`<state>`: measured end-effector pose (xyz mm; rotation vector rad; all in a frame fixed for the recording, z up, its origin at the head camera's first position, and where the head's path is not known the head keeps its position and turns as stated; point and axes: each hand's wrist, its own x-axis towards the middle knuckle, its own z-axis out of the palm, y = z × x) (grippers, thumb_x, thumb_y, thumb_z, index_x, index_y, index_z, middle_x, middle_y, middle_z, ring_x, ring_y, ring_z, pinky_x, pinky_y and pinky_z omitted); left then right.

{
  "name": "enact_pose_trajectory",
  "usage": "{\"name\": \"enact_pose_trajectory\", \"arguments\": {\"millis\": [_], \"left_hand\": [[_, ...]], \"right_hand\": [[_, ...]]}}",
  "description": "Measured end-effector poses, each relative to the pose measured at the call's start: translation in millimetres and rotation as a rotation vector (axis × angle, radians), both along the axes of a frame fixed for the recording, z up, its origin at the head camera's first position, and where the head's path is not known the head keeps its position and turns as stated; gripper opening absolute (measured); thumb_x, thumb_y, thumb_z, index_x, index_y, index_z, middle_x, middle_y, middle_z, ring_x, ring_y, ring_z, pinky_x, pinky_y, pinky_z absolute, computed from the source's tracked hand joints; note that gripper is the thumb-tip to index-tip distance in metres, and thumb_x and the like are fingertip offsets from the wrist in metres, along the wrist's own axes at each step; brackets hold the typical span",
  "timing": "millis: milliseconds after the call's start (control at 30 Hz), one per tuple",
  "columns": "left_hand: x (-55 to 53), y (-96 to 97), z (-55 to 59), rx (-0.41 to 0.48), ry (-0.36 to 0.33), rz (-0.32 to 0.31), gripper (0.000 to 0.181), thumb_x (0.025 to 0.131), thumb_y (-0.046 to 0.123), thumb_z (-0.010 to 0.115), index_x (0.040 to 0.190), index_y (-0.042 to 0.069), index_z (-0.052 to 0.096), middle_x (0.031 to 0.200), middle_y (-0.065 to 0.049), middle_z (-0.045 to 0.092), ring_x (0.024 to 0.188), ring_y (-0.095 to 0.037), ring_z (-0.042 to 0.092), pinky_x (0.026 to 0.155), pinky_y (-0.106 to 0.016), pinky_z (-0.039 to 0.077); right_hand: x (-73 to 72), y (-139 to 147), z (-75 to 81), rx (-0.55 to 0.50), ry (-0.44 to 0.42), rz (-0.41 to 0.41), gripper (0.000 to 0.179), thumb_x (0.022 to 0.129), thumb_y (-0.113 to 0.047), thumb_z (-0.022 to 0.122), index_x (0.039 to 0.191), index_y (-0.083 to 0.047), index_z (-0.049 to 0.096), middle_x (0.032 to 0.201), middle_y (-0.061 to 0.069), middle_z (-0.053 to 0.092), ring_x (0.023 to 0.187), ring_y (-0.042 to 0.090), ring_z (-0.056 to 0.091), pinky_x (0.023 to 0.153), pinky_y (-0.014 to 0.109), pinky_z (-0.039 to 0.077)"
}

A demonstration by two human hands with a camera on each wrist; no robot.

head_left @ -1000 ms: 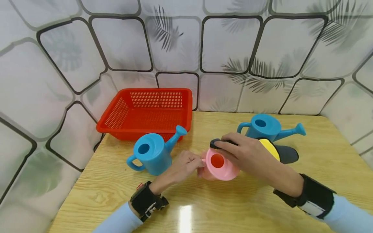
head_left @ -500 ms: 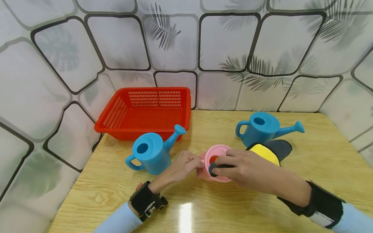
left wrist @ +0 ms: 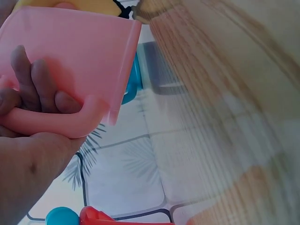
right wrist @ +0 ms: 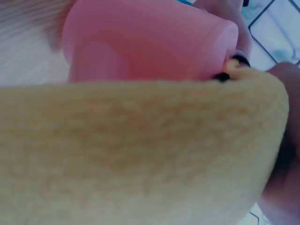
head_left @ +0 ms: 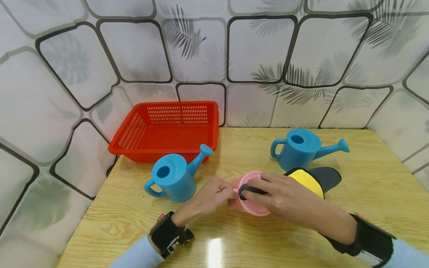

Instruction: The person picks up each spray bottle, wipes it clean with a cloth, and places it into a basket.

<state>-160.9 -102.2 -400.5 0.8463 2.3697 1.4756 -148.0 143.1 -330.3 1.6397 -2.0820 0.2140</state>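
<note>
In the head view my left hand [head_left: 214,195] grips the handle of a pink watering can [head_left: 258,210]. The left wrist view shows fingers curled through that handle [left wrist: 51,123]. My right hand [head_left: 285,195] pinches one dark grey end of a soft yellow piece with dark grey ends [head_left: 306,180], which looks like a cleaning cloth. That dark end lies over the can's top opening at the left rim, and the hand hides much of the opening. Up close in the right wrist view, the yellow cloth [right wrist: 140,150] covers part of the pink can [right wrist: 150,37].
A blue watering can [head_left: 174,178] stands left of my left hand. Another blue watering can [head_left: 298,149] stands behind my right hand, spout to the right. At the back left sits a red plastic basket [head_left: 164,150] on the wooden table [head_left: 110,230], before a patterned backdrop [head_left: 261,48].
My right hand has brought the cloth's dark end from the pink can's far rim down over its opening, then slightly left. The left hand keeps its grip; the can has shifted slightly.
</note>
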Motion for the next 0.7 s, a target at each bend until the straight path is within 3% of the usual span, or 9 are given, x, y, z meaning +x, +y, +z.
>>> {"name": "enact_pose_trajectory", "arguments": {"millis": [133, 333, 700], "left_hand": [[1.4, 0.4, -0.2, -0.015, 0.005, 0.001, 0.040, 0.093, 0.021, 0.045, 0.062, 0.012, 0.069, 0.059, -0.019, 0.062, 0.046, -0.006, 0.032, 0.048, -0.021, 0.021], [2.8, 0.3, 1.0, -0.033, 0.014, 0.003, 0.041, 0.094, 0.021, 0.046, 0.062, 0.010, 0.069, 0.061, -0.003, 0.067, 0.046, -0.007, 0.034, 0.047, -0.021, 0.023], [4.0, 1.0, 2.2, -0.035, 0.031, 0.012, 0.042, 0.094, 0.024, 0.047, 0.059, 0.010, 0.066, 0.063, 0.004, 0.069, 0.045, -0.006, 0.038, 0.046, -0.020, 0.024]], "right_hand": [[0.7, -1, -2.4, -0.007, -0.017, -0.078, 0.060, 0.062, -0.002, 0.095, 0.117, -0.013, 0.074, 0.111, 0.002, 0.071, 0.091, 0.020, 0.064, 0.076, 0.033, 0.061], [0.4, 1, -1.9, -0.009, -0.040, -0.179, 0.066, 0.059, -0.003, 0.097, 0.119, -0.009, 0.072, 0.110, 0.005, 0.068, 0.094, 0.020, 0.065, 0.078, 0.034, 0.062], [-6.4, 11, 2.8, 0.003, -0.016, -0.220, 0.073, 0.053, -0.004, 0.100, 0.120, -0.011, 0.069, 0.106, 0.004, 0.064, 0.090, 0.019, 0.062, 0.074, 0.034, 0.062]]}}
